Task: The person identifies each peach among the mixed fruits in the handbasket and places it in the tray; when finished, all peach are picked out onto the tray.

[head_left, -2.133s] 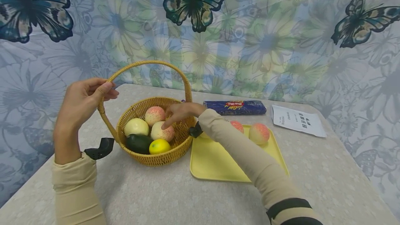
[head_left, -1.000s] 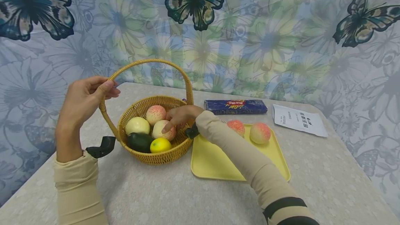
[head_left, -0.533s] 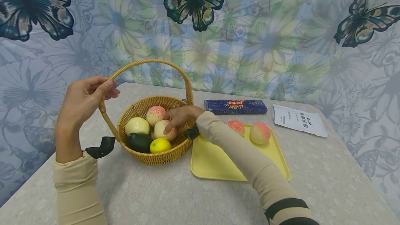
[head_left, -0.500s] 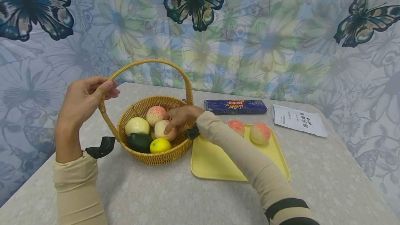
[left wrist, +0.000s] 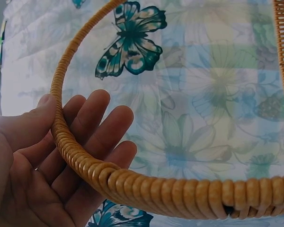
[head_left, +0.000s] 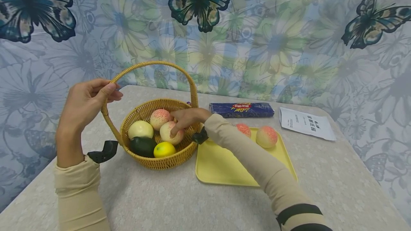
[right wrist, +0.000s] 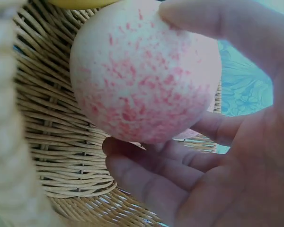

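The left hand (head_left: pixel 84 107) is pinching the handle (head_left: pixel 160 63), the right hand (head_left: pixel 190 116) is grasping a peach (head_left: pixel 167 131), and bare weave (head_left: pixel 184 144) is showing toward the basket's near-right rim (head_left: pixel 191 149).

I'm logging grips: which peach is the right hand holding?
The peach just behind the lemon: the right hand grips it, not the farther basket peach or the peaches on the tray.

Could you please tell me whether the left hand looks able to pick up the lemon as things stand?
Probably not: the left hand holds the basket handle, though the lemon lies uncovered in the basket.
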{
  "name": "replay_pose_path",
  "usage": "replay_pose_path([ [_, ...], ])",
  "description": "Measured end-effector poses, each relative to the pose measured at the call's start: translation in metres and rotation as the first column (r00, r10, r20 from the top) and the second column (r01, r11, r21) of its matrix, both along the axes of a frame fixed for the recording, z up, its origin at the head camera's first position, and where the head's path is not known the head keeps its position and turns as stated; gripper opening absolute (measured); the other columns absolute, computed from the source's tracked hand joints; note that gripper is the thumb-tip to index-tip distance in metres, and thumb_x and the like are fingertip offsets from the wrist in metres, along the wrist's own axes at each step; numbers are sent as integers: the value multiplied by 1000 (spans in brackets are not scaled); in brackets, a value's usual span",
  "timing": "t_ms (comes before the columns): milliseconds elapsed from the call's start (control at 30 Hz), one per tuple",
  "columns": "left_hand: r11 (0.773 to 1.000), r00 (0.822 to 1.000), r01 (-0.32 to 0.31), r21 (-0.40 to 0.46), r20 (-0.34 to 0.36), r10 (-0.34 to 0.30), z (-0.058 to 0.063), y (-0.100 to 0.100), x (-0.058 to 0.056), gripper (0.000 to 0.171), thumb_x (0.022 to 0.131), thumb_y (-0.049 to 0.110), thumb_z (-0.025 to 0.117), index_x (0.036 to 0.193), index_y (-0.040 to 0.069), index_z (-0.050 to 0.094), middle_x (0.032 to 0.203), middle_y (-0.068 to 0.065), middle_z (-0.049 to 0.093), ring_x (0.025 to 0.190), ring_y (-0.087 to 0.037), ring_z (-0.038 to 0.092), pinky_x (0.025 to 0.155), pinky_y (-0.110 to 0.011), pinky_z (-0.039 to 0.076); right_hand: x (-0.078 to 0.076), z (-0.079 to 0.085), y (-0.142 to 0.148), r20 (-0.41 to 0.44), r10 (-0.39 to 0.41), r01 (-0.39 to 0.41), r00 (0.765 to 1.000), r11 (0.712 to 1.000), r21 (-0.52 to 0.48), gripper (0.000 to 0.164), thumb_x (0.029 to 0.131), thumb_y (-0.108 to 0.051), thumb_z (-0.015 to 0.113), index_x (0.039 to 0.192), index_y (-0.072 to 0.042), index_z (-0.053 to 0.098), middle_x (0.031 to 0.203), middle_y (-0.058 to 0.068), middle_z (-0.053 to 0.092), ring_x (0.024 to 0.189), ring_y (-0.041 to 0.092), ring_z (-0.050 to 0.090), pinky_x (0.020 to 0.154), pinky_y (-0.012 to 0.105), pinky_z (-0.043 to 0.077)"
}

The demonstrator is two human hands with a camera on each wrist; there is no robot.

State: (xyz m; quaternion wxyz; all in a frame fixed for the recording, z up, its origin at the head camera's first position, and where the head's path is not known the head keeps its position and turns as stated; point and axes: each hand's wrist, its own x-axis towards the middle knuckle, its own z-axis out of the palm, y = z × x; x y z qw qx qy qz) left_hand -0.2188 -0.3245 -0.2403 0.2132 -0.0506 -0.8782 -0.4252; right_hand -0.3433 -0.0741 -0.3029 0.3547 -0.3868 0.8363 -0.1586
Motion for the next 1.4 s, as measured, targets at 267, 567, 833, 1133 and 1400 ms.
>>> replay_pose_path([
  [267, 1000, 1000, -6, -10, 5, 6, 0, 0, 0, 36, 97, 32, 56, 112, 0, 66, 78, 12, 70, 75, 4, 65, 67, -11, 48, 3, 3, 5, 19, 9, -8, 1000, 998, -62, 55, 84, -38, 64, 129, -15, 41, 124, 3, 48, 102, 16, 49, 84, 29, 45],
  [567, 1000, 1000, -6, -8, 10, 6, 0, 0, 0, 37, 97, 32, 55, 112, 1, 65, 79, 13, 70, 75, 5, 65, 67, -10, 48, 9, 4, 9, 58, -1, 11, 998, 986, -164, 61, 85, -30, 66, 137, -13, 39, 122, 4, 51, 96, 17, 53, 81, 30, 49],
  [833, 1000, 1000, -12, -17, 9, 12, 0, 1, 0, 36, 97, 33, 55, 112, 1, 66, 79, 11, 70, 74, 5, 65, 67, -11, 48, 10, 1, 15, -1, 51, -50, 999, 975, -217, 66, 87, -28, 64, 144, -10, 37, 139, 8, 46, 118, 17, 49, 93, 27, 44],
  [1133, 1000, 1000, -8, -19, 5, 8, 1, 1, -1, 37, 97, 33, 55, 112, 1, 66, 80, 12, 70, 74, 6, 64, 67, -10, 48, 15, -1, 27, -21, -13, 6, 1000, 959, -285, 62, 86, -28, 69, 139, -9, 43, 133, 7, 51, 115, 16, 53, 92, 26, 46],
  [1400, 1000, 1000, -7, -9, 2, 7, 0, 0, -2, 36, 97, 32, 55, 112, 1, 66, 80, 11, 70, 75, 5, 65, 67, -10, 48, 19, -4, 34, -48, -16, -4, 999, 925, -379, 59, 85, -28, 69, 137, -11, 47, 126, 4, 56, 103, 12, 58, 84, 25, 50],
])
